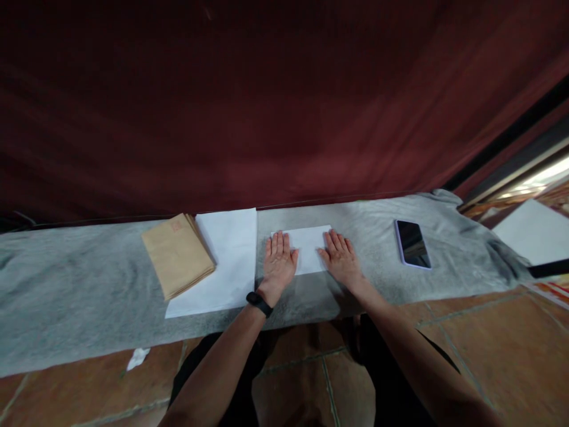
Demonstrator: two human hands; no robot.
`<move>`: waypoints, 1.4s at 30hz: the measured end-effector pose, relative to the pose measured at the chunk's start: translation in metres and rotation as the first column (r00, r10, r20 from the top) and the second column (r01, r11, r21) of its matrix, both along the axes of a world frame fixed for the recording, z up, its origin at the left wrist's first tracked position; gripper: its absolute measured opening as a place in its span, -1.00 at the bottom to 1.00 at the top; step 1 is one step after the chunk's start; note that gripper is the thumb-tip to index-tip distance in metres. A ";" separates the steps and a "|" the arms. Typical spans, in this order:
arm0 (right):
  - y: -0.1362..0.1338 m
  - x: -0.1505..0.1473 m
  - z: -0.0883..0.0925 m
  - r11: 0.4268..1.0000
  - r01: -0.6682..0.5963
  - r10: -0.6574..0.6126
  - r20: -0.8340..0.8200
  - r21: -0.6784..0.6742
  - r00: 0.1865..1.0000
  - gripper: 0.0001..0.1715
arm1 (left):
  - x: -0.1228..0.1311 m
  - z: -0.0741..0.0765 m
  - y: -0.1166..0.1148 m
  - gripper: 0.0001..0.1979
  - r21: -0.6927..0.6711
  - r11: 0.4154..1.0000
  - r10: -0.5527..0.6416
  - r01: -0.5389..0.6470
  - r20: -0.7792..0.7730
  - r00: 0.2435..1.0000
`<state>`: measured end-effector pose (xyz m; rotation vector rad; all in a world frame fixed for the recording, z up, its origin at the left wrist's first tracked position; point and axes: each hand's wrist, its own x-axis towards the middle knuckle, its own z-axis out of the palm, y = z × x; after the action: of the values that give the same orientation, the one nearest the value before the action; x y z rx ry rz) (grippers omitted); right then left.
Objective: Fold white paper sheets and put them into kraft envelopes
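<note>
In the head view, I am laying my left grip [280, 261] and right grip [341, 258] flat, fingers extended and clasping nothing, at the side edges of the small white paper [309, 248], which is lying on the bench and probably handling light, thin and easily creased, best pinched by its edges. Soft grey cloth [98, 279] is covering the bench, a dark red drape [249, 107] is hanging beyond, and brown floor tiles [502, 338] are showing below.

1 head-worn camera looks forward and down at 2 hands [280, 262].
</note>
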<state>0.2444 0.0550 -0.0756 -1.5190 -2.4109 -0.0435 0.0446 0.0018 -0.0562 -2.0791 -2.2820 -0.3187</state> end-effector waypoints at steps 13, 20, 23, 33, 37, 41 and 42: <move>0.007 0.015 0.014 0.995 0.074 -0.074 -0.005 -0.071 0.997 -0.34 | 0.020 -0.001 -0.003 -0.36 0.007 0.979 -0.204 0.204 -0.038 0.978; 0.017 0.020 0.024 0.952 0.170 -0.207 -0.126 -0.256 0.970 -0.62 | 0.022 0.001 -0.003 -0.35 0.027 0.970 -0.239 0.240 -0.026 0.971; 0.021 0.021 0.019 0.943 0.124 -0.205 -0.242 -0.310 0.948 -0.66 | 0.023 0.004 -0.004 -0.34 -0.016 0.974 -0.227 0.228 0.045 0.973; 0.031 0.023 0.047 0.860 -0.142 -0.364 -0.785 -0.489 0.502 -0.63 | 0.026 0.023 -0.008 -0.46 0.020 0.983 -0.184 0.183 0.152 0.971; 0.037 0.041 0.085 0.957 -0.022 -0.267 -0.909 -0.289 0.320 -0.62 | 0.027 0.038 -0.008 -0.44 0.103 0.974 -0.224 0.204 0.265 0.938; 0.033 0.051 0.118 0.963 0.258 -0.032 -0.920 0.076 0.390 -0.69 | 0.027 0.047 -0.003 -0.43 0.142 0.967 -0.254 0.210 0.548 0.797; 0.029 0.050 0.123 0.949 0.276 0.009 -0.888 0.152 0.460 -0.69 | 0.027 0.049 -0.002 -0.42 0.144 0.970 -0.242 0.196 0.638 0.731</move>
<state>0.2939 0.0836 0.0478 -1.1442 -1.3473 0.2999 0.0718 -0.0001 -0.0072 -2.4877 -2.2468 -1.3122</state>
